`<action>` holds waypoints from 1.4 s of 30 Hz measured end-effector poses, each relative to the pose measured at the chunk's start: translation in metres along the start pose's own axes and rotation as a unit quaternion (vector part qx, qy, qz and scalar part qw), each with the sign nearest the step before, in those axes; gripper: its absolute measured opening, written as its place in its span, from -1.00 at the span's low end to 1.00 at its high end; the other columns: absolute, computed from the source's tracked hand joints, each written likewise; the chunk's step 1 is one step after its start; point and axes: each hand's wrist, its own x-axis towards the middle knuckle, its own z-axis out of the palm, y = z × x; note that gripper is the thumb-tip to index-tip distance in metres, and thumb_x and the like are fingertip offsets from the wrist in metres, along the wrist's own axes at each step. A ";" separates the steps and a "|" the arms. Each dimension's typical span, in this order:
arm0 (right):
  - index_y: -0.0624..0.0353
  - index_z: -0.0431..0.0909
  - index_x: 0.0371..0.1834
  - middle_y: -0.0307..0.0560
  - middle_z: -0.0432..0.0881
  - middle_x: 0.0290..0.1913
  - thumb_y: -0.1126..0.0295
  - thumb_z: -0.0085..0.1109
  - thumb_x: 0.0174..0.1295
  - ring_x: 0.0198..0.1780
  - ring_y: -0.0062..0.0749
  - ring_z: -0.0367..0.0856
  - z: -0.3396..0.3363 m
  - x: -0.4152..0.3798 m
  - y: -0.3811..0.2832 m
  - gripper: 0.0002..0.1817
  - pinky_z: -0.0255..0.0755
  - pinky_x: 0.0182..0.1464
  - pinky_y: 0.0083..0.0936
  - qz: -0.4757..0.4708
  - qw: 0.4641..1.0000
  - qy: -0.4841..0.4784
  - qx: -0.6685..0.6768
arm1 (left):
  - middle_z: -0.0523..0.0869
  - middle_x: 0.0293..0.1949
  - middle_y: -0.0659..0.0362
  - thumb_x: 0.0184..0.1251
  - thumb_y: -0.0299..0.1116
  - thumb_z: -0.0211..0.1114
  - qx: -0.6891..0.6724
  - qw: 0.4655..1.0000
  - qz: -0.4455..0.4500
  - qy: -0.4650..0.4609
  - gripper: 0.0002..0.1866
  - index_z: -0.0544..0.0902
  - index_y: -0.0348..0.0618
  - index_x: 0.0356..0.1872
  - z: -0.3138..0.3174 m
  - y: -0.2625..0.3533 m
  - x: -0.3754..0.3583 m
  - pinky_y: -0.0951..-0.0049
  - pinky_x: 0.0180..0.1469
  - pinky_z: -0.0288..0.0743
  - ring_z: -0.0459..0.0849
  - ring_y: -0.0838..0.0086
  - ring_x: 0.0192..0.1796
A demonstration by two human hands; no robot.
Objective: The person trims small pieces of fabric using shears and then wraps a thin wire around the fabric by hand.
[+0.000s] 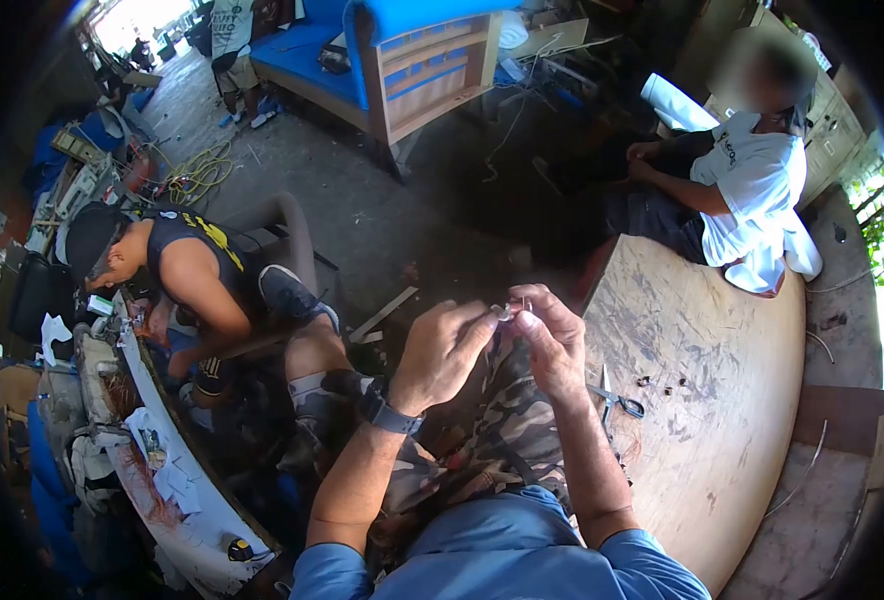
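My left hand (444,345) and my right hand (554,345) meet in front of me, fingertips pinched together. Between them is a small, pale, shiny piece (505,312), too small to name; a thin bit sticks up by the right fingers. A watch is on my left wrist. To the right of my right forearm, scissors (622,402) lie on a wooden tabletop (722,400), with blades spread. Near them sit several small dark round pieces (669,391) and some fine reddish strands (622,440).
At left, a person in a cap (197,260) bends over a cluttered white bench (177,530) holding a tape measure (241,549). Another person (752,170) sits beyond the tabletop. A blue sofa frame (432,80) and yellow cord (202,175) lie farther back.
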 end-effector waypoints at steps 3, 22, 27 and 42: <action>0.30 0.66 0.23 -0.19 0.59 -0.04 0.37 0.28 0.52 -0.13 -0.58 0.62 -0.007 0.006 0.003 -0.68 0.56 -0.05 -0.57 -0.025 0.999 -0.006 -0.025 | 0.81 -0.33 0.13 0.59 -0.27 0.30 -0.170 0.984 -0.054 0.010 -0.75 0.78 -0.28 -0.08 0.004 0.004 -0.001 0.45 -0.20 0.54 0.73 0.57 -0.22; 0.32 0.63 0.00 -0.13 0.69 -0.30 0.46 0.21 0.55 -0.30 -0.54 0.68 0.013 -0.003 -0.018 -0.86 0.64 -0.22 -0.50 -0.004 0.962 0.088 -0.257 | 0.78 -0.45 0.09 0.52 -0.39 0.39 -0.034 0.991 0.038 0.123 -0.85 0.78 -0.28 -0.15 0.017 0.003 -0.003 0.46 -0.38 0.52 0.70 0.49 -0.45; 0.32 0.64 -0.04 -0.22 0.67 -0.31 0.43 0.20 0.58 -0.35 -0.68 0.59 0.006 -0.006 -0.016 -0.85 0.63 -0.22 -0.63 0.008 0.990 0.088 -0.106 | 0.79 -0.40 0.23 0.59 -0.28 0.35 -0.100 0.991 0.005 0.087 -0.77 0.80 -0.27 -0.13 0.007 0.009 -0.002 0.57 -0.34 0.46 0.63 0.67 -0.37; 0.28 0.65 0.04 -0.13 0.68 -0.17 0.52 0.34 0.35 -0.20 -0.47 0.66 -0.006 0.001 -0.038 -0.77 0.62 -0.15 -0.45 -0.036 0.920 -0.024 -0.390 | 0.71 -0.51 0.14 0.49 -0.40 0.42 0.076 0.988 0.097 0.095 -0.87 0.77 -0.26 -0.18 0.014 -0.007 0.000 0.45 -0.47 0.41 0.59 0.56 -0.51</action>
